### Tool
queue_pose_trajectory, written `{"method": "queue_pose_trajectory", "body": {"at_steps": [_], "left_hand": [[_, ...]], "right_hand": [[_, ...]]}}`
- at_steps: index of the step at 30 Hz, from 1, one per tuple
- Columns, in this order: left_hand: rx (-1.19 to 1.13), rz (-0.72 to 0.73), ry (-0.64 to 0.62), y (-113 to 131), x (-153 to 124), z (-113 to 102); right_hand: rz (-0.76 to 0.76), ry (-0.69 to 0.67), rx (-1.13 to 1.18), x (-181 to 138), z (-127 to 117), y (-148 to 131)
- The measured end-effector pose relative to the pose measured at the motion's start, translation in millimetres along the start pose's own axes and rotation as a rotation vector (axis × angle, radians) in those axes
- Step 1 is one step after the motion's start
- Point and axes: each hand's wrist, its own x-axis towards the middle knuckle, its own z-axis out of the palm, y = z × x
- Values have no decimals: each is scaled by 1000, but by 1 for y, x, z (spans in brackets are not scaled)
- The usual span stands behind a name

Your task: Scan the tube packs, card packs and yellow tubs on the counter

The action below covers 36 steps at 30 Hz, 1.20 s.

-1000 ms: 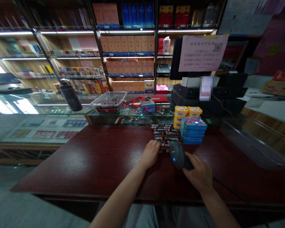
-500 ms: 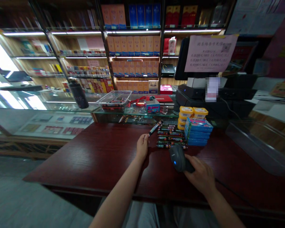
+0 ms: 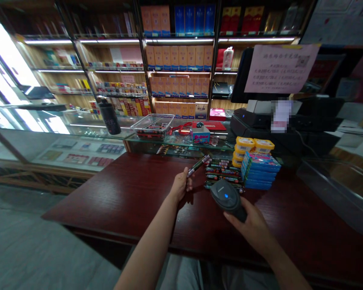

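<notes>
Between the thumb and fingers of my left hand [image 3: 181, 185] is one end of a thin dark wrapped stick [image 3: 199, 165], its other end tilted up and away to the right. My right hand [image 3: 252, 223] is wrapped around the handle of a dark grey barcode scanner [image 3: 226, 196] with a lit blue light on top. The scanner's head points toward the stick and the pile. Similar dark wrapped sticks [image 3: 222, 174] lie stacked just beyond the scanner. Close by on their right stand blue flat boxes [image 3: 258, 177] in a stack, with yellow-lidded tubs [image 3: 244, 143] behind.
A clear plastic box [image 3: 153, 125] with more sticks rests on the glass counter, beside a small blue-pink box [image 3: 200, 135]. A black bottle [image 3: 109, 117] stands farther left. At right lies a large clear container [image 3: 335, 193], below the monitor [image 3: 241, 76] and black machines.
My right hand has raised and turned the scanner a little to face the stick. The stick in my left hand has rolled or shifted slightly. The view has swung slightly left.
</notes>
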Motion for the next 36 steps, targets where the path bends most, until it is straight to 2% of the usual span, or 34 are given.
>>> {"method": "queue_pose_trajectory", "body": {"at_steps": [6,17,22,27,29,31,34,36], "left_hand": [[-89,-148,-67,0,2,-2],[-95,-148,-71,-6,5,-4],[-64,-57,-85,-10,7,-5],[5,53,57,-14,10,-4],[119,66,128,-10,13,-8],[333,121,227,-2,18,-16],[743,255,369,16,26,-36],[1009,321,370,28,31,-52]], "right_hand": [[-41,-98,58,-6,4,-21],[-44,-133,76,-9,2,-23],[-59,-124,-76,-10,-2,-19],[-118,14,-353,-9,-14,0],[-181,101,-451,-7,-20,8],[-228,167,-546,-5,-26,16],[-252,187,-676,-1,-30,25],[-269,169,-735,1,-30,32]]}}
